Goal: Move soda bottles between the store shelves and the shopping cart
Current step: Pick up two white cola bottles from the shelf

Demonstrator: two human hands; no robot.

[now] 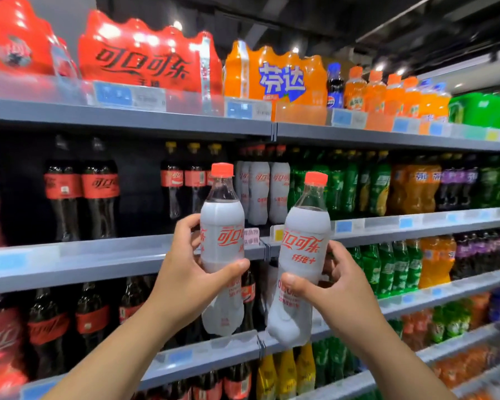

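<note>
Left hand [185,272] grips left bottle [222,226], right hand [338,293] grips right bottle [303,235]; thumbs hide lower print.

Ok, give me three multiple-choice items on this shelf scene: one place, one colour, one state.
1. The orange multipack sits on: A the top shelf; B the lowest shelf; C the floor.
2. The left bottle and right bottle are capped in: A green; B orange-red; C blue.
3. The right hand is: A empty; B resting on a shelf; C gripping the right bottle.
Key: A, it stands beside the red packs up top; B, seen on both; C, it curls round the bottle.
</note>
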